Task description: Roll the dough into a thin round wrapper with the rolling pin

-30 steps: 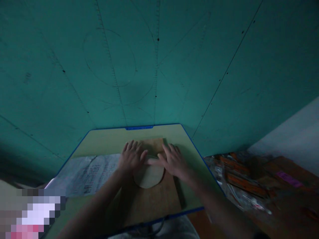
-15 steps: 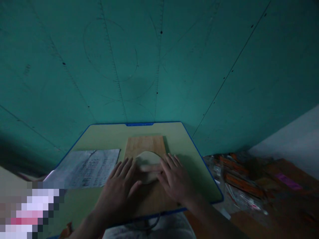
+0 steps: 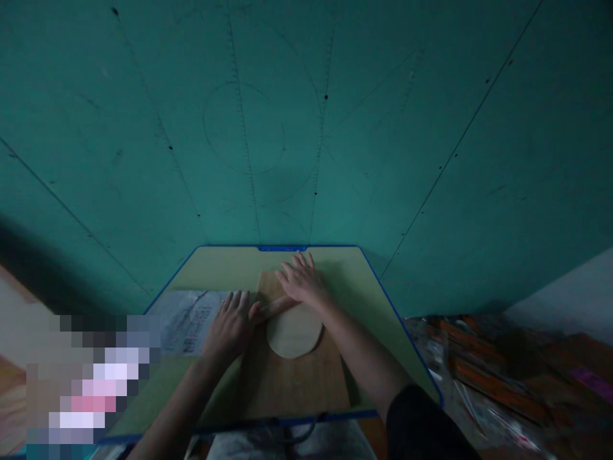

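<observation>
A thin wooden rolling pin [image 3: 275,308] lies slantwise over the far edge of a pale, flat, roundish sheet of dough [image 3: 294,333]. The dough rests on a wooden cutting board [image 3: 297,386]. My left hand [image 3: 232,327] is at the pin's near left end, fingers stretched forward and thumb towards the pin. Over the pin's far right end lies my right hand [image 3: 302,281], palm down with its fingers spread. Both hands press on the pin from above rather than wrapping round it, and they cover its ends.
The board stands on a pale green table [image 3: 373,338] with a blue rim. A printed sheet [image 3: 184,322] lies on the table's left, partly behind my left hand. A green wall [image 3: 297,128] rises beyond the table. Orange items and clear plastic wrapping [image 3: 493,390] lie at the lower right.
The pin has moved from across the dough's middle to its far edge and now slants. My right hand went forward, my left shifted slightly. More dough shows, and the view has shifted.
</observation>
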A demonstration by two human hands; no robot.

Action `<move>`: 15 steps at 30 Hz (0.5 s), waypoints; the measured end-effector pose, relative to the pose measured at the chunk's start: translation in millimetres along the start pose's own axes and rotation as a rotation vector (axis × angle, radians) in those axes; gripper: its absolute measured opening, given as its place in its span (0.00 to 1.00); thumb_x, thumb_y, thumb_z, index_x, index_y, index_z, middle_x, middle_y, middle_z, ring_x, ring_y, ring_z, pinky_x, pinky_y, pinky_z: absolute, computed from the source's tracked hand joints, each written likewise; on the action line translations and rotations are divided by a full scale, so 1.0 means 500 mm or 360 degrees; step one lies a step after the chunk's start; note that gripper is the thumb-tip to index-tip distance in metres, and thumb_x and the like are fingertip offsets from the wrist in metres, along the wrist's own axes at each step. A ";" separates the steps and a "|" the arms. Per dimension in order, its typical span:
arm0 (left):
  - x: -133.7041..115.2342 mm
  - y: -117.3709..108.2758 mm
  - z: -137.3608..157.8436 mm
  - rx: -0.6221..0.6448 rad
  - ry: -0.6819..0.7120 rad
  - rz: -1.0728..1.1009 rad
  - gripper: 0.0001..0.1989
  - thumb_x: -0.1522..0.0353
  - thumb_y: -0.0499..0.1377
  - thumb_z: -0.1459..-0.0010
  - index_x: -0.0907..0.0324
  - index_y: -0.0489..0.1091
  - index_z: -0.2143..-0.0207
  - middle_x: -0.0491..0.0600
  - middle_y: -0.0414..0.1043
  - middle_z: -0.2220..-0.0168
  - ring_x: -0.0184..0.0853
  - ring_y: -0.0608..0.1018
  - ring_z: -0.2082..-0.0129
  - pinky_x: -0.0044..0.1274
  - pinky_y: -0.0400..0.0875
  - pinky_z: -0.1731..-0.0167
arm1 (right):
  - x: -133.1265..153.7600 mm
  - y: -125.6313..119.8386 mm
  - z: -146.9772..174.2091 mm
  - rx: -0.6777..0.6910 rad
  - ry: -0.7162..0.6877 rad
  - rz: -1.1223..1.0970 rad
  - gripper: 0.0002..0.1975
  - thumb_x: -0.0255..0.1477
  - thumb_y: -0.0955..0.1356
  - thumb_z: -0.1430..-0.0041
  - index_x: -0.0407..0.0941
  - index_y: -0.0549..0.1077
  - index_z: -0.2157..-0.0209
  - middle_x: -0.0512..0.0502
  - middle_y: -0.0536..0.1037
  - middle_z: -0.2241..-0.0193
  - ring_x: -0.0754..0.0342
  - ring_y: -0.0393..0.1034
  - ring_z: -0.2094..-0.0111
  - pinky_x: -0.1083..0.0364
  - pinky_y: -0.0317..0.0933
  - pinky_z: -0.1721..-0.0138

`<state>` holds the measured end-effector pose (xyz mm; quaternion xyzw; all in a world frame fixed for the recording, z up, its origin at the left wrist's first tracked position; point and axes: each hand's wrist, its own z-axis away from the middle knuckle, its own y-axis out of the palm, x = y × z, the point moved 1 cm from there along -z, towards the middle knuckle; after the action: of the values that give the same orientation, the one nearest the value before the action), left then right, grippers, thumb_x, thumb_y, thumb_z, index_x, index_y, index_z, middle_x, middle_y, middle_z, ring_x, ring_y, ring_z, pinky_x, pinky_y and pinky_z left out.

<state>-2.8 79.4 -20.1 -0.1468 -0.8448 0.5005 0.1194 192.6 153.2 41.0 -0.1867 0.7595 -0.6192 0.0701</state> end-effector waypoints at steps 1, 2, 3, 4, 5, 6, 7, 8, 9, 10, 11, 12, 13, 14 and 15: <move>-0.007 -0.005 0.007 -0.0010 0.0037 0.0011 0.25 0.63 0.39 0.29 0.66 0.71 0.48 0.64 0.76 0.48 0.50 0.76 0.44 0.42 0.71 0.45 | 0.003 -0.001 0.009 -0.0013 -0.0001 -0.0003 0.25 0.43 0.57 0.27 0.43 0.75 0.46 0.35 0.70 0.39 0.41 0.54 0.32 0.40 0.38 0.32; -0.020 -0.012 0.020 -0.0028 0.0062 0.0018 0.24 0.62 0.41 0.30 0.66 0.70 0.47 0.64 0.75 0.47 0.50 0.75 0.42 0.42 0.71 0.45 | 0.002 -0.001 0.028 -0.0017 -0.0013 -0.0014 0.24 0.42 0.57 0.27 0.43 0.75 0.47 0.36 0.71 0.40 0.42 0.56 0.34 0.40 0.38 0.32; -0.039 -0.021 0.038 -0.0056 0.0072 0.0020 0.24 0.61 0.43 0.30 0.66 0.68 0.45 0.65 0.74 0.46 0.51 0.74 0.42 0.42 0.71 0.45 | -0.001 -0.002 0.053 -0.0013 -0.0037 -0.0032 0.22 0.41 0.58 0.27 0.43 0.75 0.47 0.37 0.73 0.41 0.43 0.59 0.35 0.41 0.40 0.32; -0.063 -0.031 0.060 -0.0085 0.0078 0.0017 0.25 0.60 0.45 0.31 0.67 0.66 0.42 0.66 0.73 0.45 0.52 0.73 0.41 0.42 0.71 0.45 | -0.007 -0.003 0.085 -0.0007 -0.0072 -0.0052 0.22 0.40 0.58 0.27 0.43 0.74 0.46 0.37 0.74 0.42 0.44 0.61 0.37 0.41 0.42 0.32; -0.089 -0.044 0.083 -0.0099 0.0085 0.0013 0.27 0.60 0.46 0.32 0.68 0.62 0.39 0.67 0.71 0.43 0.53 0.72 0.40 0.43 0.70 0.44 | -0.014 -0.005 0.120 0.0006 -0.0116 -0.0074 0.21 0.38 0.59 0.27 0.42 0.73 0.44 0.37 0.75 0.43 0.45 0.63 0.38 0.43 0.44 0.33; -0.115 -0.057 0.106 -0.0113 0.0104 0.0009 0.28 0.60 0.47 0.33 0.68 0.59 0.37 0.67 0.71 0.42 0.53 0.72 0.41 0.43 0.70 0.44 | -0.023 -0.007 0.157 0.0006 -0.0158 -0.0090 0.22 0.37 0.59 0.28 0.41 0.71 0.42 0.37 0.74 0.42 0.46 0.62 0.37 0.43 0.45 0.33; -0.138 -0.070 0.127 -0.0120 0.0142 -0.0001 0.30 0.61 0.48 0.34 0.68 0.56 0.35 0.67 0.69 0.40 0.52 0.72 0.40 0.42 0.69 0.44 | -0.031 -0.010 0.194 -0.0011 -0.0187 -0.0099 0.23 0.37 0.59 0.28 0.40 0.69 0.39 0.37 0.71 0.39 0.46 0.60 0.36 0.43 0.45 0.32; -0.156 -0.082 0.144 -0.0129 0.0189 -0.0013 0.31 0.62 0.48 0.35 0.68 0.53 0.33 0.67 0.68 0.39 0.52 0.71 0.39 0.41 0.69 0.43 | -0.040 -0.014 0.227 -0.0027 -0.0204 -0.0107 0.24 0.37 0.59 0.28 0.40 0.67 0.38 0.37 0.68 0.37 0.45 0.57 0.34 0.43 0.45 0.32; -0.169 -0.092 0.156 -0.0143 0.0241 -0.0025 0.32 0.62 0.48 0.35 0.69 0.52 0.32 0.67 0.67 0.39 0.51 0.70 0.38 0.40 0.68 0.43 | -0.047 -0.016 0.254 -0.0039 -0.0217 -0.0110 0.24 0.37 0.59 0.28 0.41 0.66 0.37 0.38 0.66 0.35 0.45 0.55 0.33 0.42 0.45 0.32; -0.175 -0.098 0.162 -0.0154 0.0284 -0.0036 0.33 0.60 0.48 0.35 0.69 0.51 0.32 0.67 0.66 0.38 0.51 0.70 0.38 0.40 0.67 0.43 | -0.052 -0.018 0.273 -0.0047 -0.0222 -0.0105 0.24 0.37 0.59 0.28 0.41 0.65 0.36 0.38 0.64 0.34 0.44 0.54 0.32 0.41 0.45 0.32; -0.174 -0.101 0.160 -0.0163 0.0312 -0.0045 0.34 0.58 0.47 0.34 0.70 0.51 0.32 0.67 0.66 0.37 0.51 0.69 0.37 0.40 0.67 0.42 | -0.055 -0.018 0.282 -0.0046 -0.0225 -0.0094 0.25 0.37 0.59 0.28 0.42 0.64 0.35 0.37 0.63 0.33 0.43 0.54 0.32 0.40 0.45 0.32; -0.165 -0.098 0.152 -0.0158 0.0315 -0.0049 0.35 0.55 0.47 0.34 0.70 0.53 0.33 0.67 0.66 0.37 0.51 0.69 0.37 0.40 0.66 0.41 | -0.056 -0.017 0.281 -0.0038 -0.0226 -0.0079 0.26 0.38 0.60 0.28 0.41 0.64 0.35 0.36 0.63 0.33 0.42 0.54 0.32 0.40 0.46 0.32; -0.151 -0.092 0.137 -0.0144 0.0305 -0.0051 0.36 0.53 0.46 0.34 0.70 0.55 0.34 0.67 0.66 0.38 0.52 0.69 0.38 0.40 0.66 0.41 | -0.055 -0.013 0.269 -0.0023 -0.0225 -0.0064 0.27 0.39 0.60 0.28 0.40 0.63 0.34 0.35 0.63 0.34 0.41 0.55 0.33 0.40 0.46 0.32; -0.133 -0.081 0.114 -0.0119 0.0281 -0.0055 0.36 0.51 0.46 0.34 0.70 0.57 0.35 0.67 0.67 0.39 0.52 0.70 0.39 0.41 0.66 0.41 | -0.053 -0.009 0.248 -0.0004 -0.0223 -0.0053 0.27 0.39 0.60 0.28 0.40 0.63 0.34 0.34 0.63 0.34 0.41 0.55 0.33 0.40 0.46 0.32; -0.111 -0.068 0.086 -0.0080 0.0241 -0.0062 0.36 0.50 0.45 0.33 0.70 0.60 0.37 0.67 0.69 0.40 0.53 0.71 0.39 0.42 0.66 0.42 | -0.049 -0.004 0.219 0.0018 -0.0211 -0.0047 0.28 0.40 0.60 0.28 0.39 0.64 0.35 0.34 0.64 0.34 0.41 0.55 0.33 0.41 0.46 0.32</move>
<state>29.5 8.8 -13.5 -0.1708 -0.8484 0.4640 0.1889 252.6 62.0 15.6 -0.2380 0.7470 -0.6106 0.1122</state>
